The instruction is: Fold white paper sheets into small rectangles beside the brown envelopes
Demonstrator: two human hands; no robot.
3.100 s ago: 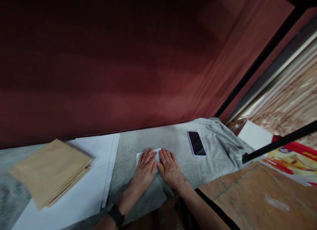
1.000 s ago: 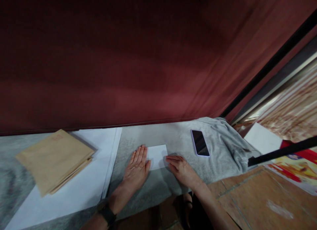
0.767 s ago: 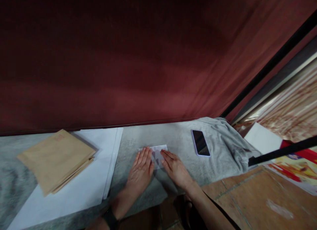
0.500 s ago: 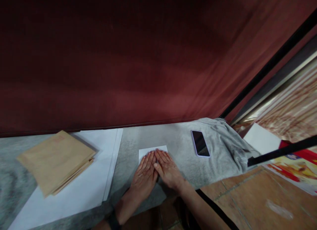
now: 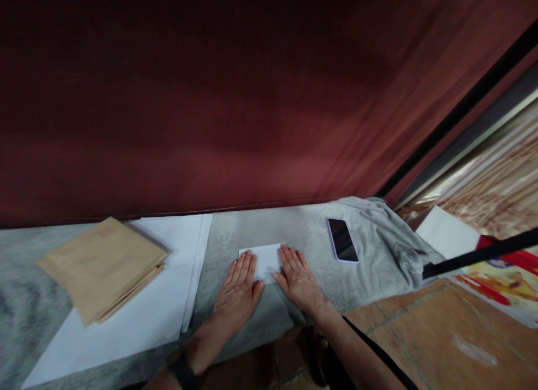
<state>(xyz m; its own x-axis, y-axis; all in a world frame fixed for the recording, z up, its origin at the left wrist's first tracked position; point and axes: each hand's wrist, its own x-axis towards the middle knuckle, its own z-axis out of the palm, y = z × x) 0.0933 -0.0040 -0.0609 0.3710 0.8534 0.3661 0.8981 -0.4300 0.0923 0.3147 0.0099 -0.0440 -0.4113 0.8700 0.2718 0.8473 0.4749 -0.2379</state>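
Note:
A small white piece of paper [image 5: 267, 262] lies flat on the grey cloth [image 5: 269, 224] in front of me. My left hand [image 5: 239, 289] rests on its left side, fingers stretched out and lying flat. On the paper's right edge lies my right hand [image 5: 298, 278], also flat, with the thumb pointing inward. The middle of the paper shows between the two hands. Whether the paper is folded I cannot tell. To the right of my right hand is a phone [image 5: 343, 240] with a dark screen and a pale purple case.
A stack of brown paper envelopes [image 5: 105, 267] sits at the left on large white sheets [image 5: 168, 300]. A dark red fabric wall [image 5: 235, 126] rises behind the cloth. On the tiled floor [image 5: 420, 334] at the right is a colourful box [image 5: 504, 283]; a black bar [image 5: 479, 252] crosses in front.
My hands have slid apart sideways from the middle of the white paper to its two sides, uncovering its centre. The view has shifted slightly.

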